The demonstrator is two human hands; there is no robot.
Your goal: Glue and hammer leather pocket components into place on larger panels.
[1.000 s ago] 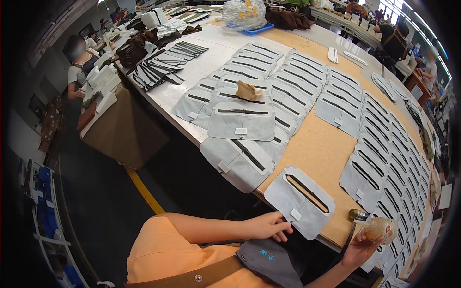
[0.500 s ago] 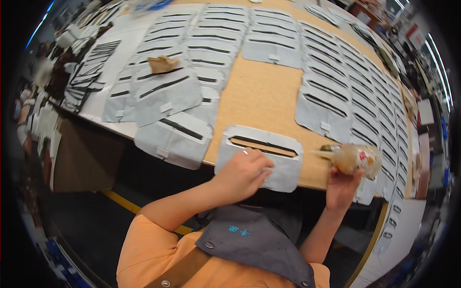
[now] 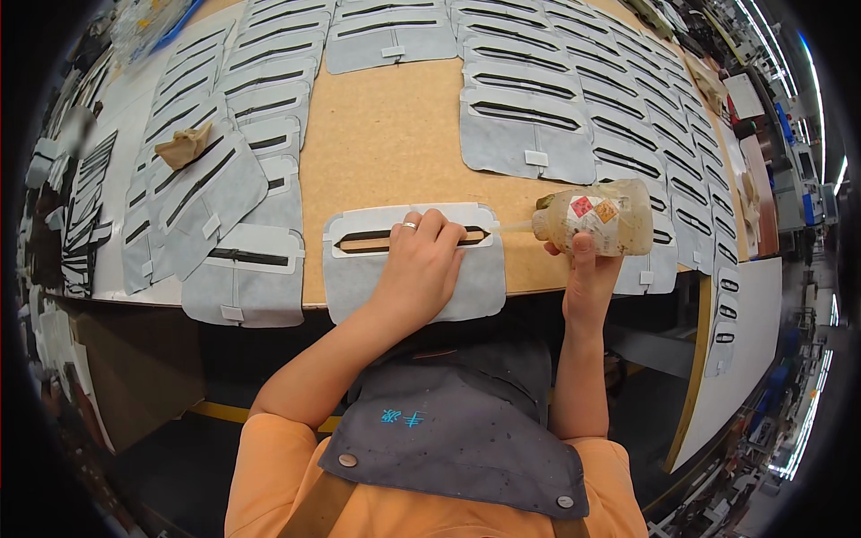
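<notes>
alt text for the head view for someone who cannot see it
A person's right hand holds a translucent bottle sideways, its nozzle near the right edge of a slotted grey panel under their left hand; rows of similar panels lie on the table.

Cool, even light is spreading across the tan tabletop (image 3: 386, 117) and the grey panels (image 3: 525, 139), casting only faint, soft shadows. Tube lights (image 3: 814, 81) are glaring as white streaks at the far right. Below the near table edge, the floor (image 3: 193, 466) is sinking into deep shade. The fisheye lens is bowing straight lines toward a black rim, and the right-hand clutter (image 3: 807, 152) is smearing there, while the left hand (image 3: 420, 264) is showing fairly crisply.
</notes>
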